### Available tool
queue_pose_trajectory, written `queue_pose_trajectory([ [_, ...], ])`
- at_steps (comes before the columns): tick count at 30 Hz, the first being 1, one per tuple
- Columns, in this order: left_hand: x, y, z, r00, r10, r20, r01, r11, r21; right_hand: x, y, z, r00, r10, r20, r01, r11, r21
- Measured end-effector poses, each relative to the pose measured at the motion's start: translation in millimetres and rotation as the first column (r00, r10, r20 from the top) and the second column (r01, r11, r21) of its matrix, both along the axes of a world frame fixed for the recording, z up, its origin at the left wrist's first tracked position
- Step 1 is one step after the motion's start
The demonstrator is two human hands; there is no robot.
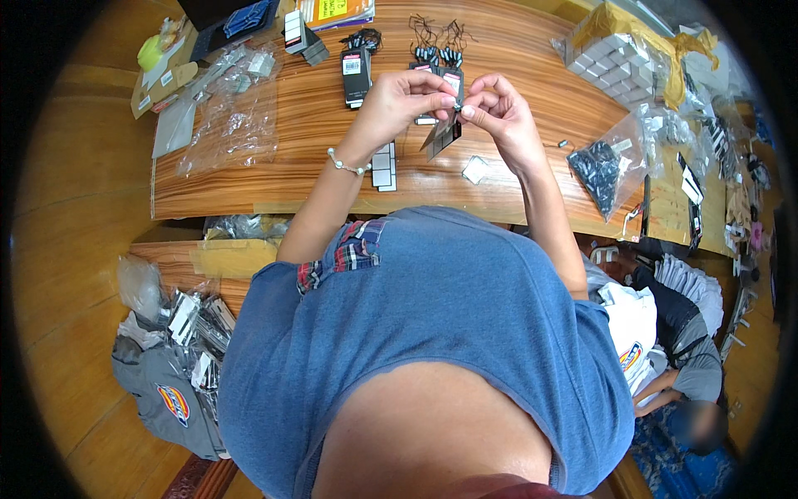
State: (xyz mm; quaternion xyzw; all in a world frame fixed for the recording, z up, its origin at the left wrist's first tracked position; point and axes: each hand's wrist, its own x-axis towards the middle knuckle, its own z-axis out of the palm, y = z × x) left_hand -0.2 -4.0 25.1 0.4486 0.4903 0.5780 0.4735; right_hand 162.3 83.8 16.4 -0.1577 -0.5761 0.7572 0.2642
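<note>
Over the middle of the table, my left hand (416, 98) and my right hand (501, 115) meet with thumbs and fingers pinched. Between them hang dark cardboard hang tags (443, 141), gripped at their upper end. A tiny dark piece shows at my fingertips, too small to make out fully. Just beyond my hands lie tags (426, 71) with black string loops (440, 51) spread at their far end. Left of these is another stack of black hang tags (355, 73) with strings. A strip of white stickers (384, 169) lies below my left wrist.
Small white boxes (611, 66) stand at the back right. Nearer lies a clear bag of black strings (595, 169). Crumpled plastic (233, 116) covers the left side. A clear square (476, 170) lies near the front edge. Another person (698, 374) is at lower right.
</note>
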Motion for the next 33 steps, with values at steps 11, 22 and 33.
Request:
queue_pose_trajectory([
  [11, -0.5, 3.6, -4.4, 0.999, -0.026, 0.028, 0.026, 0.999, -0.021, 0.2, -1.3, -3.5, 0.999, -0.029, -0.032, 0.033, 0.991, 0.133],
  [22, -0.3, 8.0, -12.3, 0.916, 0.212, -0.340, -0.145, 0.966, 0.214, -1.2, -1.3, -9.6, 0.990, 0.083, 0.117, -0.105, 0.974, 0.201],
  [33, 55.1, 0.6, -60.7, 0.915, 0.154, -0.373, -0.122, 0.987, 0.109, -19.2, 8.4, -48.6, 0.929, -0.370, -0.004, 0.315, 0.797, -0.515],
])
